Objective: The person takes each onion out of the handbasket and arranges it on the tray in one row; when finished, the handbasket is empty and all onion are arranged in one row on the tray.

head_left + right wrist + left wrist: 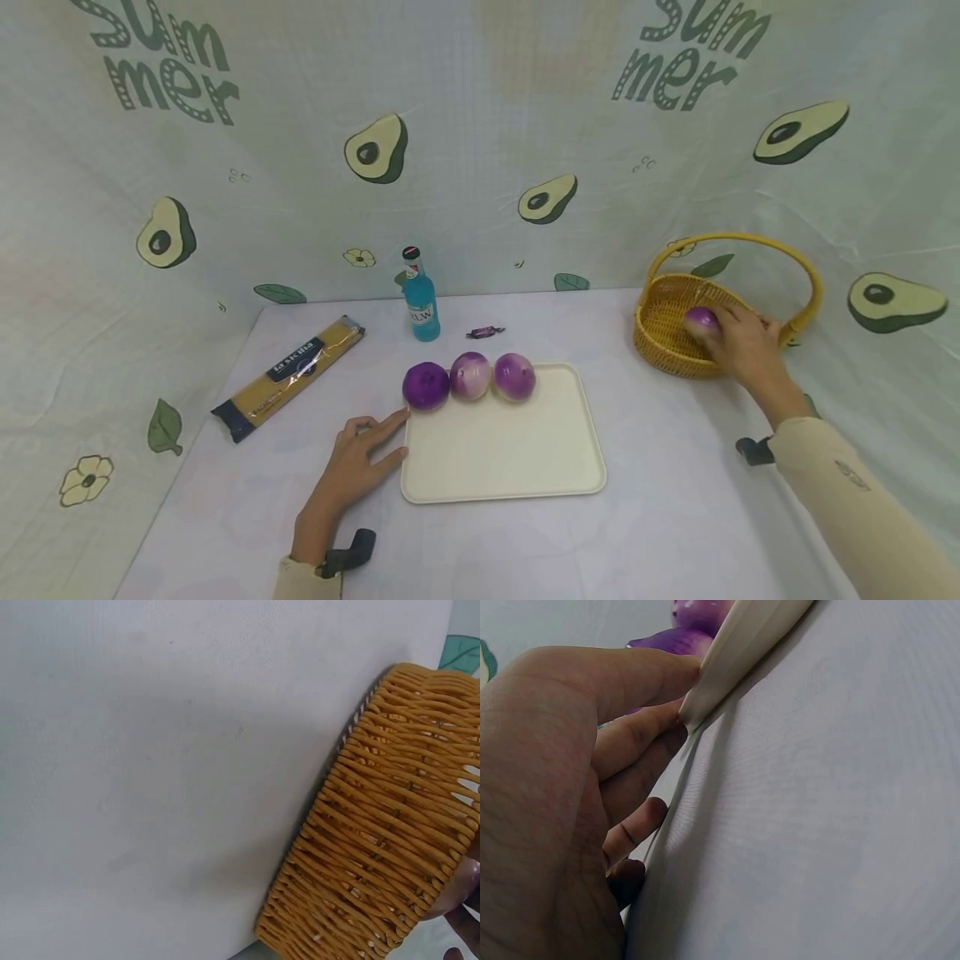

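My right hand (745, 343) reaches into a yellow wicker basket (670, 362) at the right and grips a purple onion (702, 320) there. In the right wrist view the basket's woven side (375, 817) hides most of that hand and onion. My left hand (356, 464) touches the left edge of a cream rectangular tray (502, 458), its index finger and thumb reaching to the rim. The left wrist view shows the fingertips against the tray's rim (739, 656). Along the tray's far edge sit a dark purple round vegetable (426, 386) and two purple-and-white onions (470, 376) (514, 377).
A pack of spaghetti (291, 377) lies slanted at the left. Behind the tray stands a blue bottle (422, 302), with a small wrapped candy (485, 332) to its right. The basket's handle (738, 237) arches above it. A cloth with avocado prints hangs behind the table.
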Tool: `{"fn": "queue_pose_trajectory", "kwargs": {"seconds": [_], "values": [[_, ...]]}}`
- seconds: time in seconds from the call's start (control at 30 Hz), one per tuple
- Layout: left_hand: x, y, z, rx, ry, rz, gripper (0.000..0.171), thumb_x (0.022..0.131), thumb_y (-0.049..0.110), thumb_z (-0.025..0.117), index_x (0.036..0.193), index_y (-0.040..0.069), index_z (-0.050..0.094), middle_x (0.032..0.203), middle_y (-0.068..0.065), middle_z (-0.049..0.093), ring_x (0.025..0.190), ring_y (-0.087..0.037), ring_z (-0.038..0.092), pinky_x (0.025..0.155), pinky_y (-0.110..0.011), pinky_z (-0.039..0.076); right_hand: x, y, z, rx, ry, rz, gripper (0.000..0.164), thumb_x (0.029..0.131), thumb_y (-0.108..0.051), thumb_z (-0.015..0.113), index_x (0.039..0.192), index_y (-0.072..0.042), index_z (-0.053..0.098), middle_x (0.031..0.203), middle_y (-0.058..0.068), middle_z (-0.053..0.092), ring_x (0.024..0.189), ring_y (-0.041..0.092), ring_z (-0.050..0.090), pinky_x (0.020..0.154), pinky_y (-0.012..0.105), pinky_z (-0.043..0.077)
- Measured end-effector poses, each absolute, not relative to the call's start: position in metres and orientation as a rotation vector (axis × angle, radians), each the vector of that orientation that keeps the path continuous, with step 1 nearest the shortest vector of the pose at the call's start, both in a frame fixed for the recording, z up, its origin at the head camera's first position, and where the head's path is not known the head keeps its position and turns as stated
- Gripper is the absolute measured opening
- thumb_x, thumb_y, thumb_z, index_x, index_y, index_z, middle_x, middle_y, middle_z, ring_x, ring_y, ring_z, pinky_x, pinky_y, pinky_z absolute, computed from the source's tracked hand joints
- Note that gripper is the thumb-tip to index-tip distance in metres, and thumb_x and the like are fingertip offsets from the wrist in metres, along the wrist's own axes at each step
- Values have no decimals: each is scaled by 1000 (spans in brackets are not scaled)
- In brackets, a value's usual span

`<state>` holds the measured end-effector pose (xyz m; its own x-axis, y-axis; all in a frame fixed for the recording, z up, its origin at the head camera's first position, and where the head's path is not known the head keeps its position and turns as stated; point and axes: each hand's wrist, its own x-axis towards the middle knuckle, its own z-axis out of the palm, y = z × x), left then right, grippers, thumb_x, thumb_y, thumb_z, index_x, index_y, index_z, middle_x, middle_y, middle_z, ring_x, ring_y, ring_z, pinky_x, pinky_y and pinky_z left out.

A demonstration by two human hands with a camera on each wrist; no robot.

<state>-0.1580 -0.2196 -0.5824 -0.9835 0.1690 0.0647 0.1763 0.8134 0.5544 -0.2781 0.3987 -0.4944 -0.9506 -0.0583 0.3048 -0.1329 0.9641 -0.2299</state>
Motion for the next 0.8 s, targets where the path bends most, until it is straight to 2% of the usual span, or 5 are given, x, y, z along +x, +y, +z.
{"fn": "queue_pose_trajectory", "kwargs": {"seconds": [0.37,0.57,0.8], "values": [[-156,-219,-580,-253,-2996,-931,60,92,54,65,148,42,47,138,14,59,125,-24,38,101,-54,33,-270,391,-490,142,-2824,353,51,94,-7,68,137,10,47,139,34,43,127,51,37,101,66,17],[-155,-218,-579,-234,-3004,-945,60,92,55,65,148,43,47,139,14,58,126,-24,38,102,-58,35,-266,387,-486,169,-2784,350,52,93,-9,71,136,10,48,138,33,45,126,50,39,100,65,19],[-155,-217,-578,-238,-3013,-917,60,93,56,63,148,43,46,139,14,58,125,-24,38,102,-57,34,-262,383,-482,215,-2732,362,54,89,-6,74,134,11,50,136,32,47,124,48,41,98,67,20]]}}
